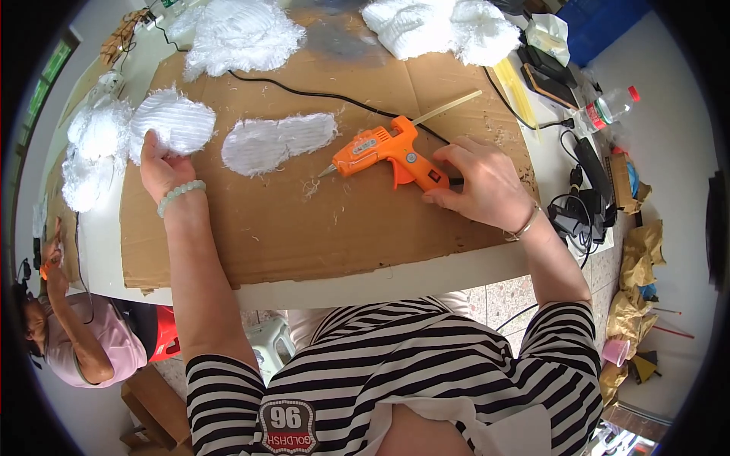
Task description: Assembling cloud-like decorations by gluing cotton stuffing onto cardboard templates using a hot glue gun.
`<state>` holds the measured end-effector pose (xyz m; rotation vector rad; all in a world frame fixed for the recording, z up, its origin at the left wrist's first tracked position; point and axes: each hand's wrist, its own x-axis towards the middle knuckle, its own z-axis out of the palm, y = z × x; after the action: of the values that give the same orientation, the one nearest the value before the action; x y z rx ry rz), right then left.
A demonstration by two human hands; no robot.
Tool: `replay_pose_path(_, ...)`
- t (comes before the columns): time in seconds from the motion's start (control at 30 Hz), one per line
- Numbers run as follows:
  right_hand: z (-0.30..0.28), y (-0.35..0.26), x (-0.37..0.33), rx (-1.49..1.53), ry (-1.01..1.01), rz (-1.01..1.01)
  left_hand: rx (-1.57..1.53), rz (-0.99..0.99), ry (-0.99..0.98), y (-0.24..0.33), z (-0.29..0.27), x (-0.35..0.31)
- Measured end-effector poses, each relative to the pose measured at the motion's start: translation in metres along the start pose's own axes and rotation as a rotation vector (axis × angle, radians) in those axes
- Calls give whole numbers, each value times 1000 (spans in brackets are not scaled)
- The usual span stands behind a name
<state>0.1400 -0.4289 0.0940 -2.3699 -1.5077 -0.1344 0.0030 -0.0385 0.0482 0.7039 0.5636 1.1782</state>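
Note:
At the left of the cardboard, my left hand (161, 169) pinches the lower edge of a rounded piece of white ribbed fabric (176, 121), its thumb on top. A longer, sole-shaped white fabric piece (277, 143) with frayed edges lies flat to its right. On its side in the middle right rests an orange hot glue gun (372, 152), a pale glue stick (449, 106) sticking out of its back. My right hand (487, 182) is at the end of the gun's handle, thumb and forefinger apart; whether they touch it I cannot tell.
Fluffy white fabric piles (243, 34) line the cardboard's (342, 235) far and left sides. A black cord (319, 93) crosses it behind the gun. Yellowish glue sticks (517, 91), a bottle (608, 109) and black adapters (582, 205) sit at right. Another person (91, 334) works at far left.

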Motion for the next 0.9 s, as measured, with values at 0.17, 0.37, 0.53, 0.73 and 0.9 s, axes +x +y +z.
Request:
replay_pose_path(0.17,7,-5,-1,17,36,4,34,37,47,1,5,-4)
replay_pose_path(0.37,19,-7,-1,46,95,49,16,33,38,1,3,-3)
replay_pose_path(0.53,17,-6,2,130,127,145,4,17,27,0,-1,-1)
replay_pose_path(0.73,6,5,4,372,204,268,-32,34,4,-3,-4,4)
replay_pose_path(0.9,-15,22,6,855,196,498,-53,36,5,-5,-8,8)
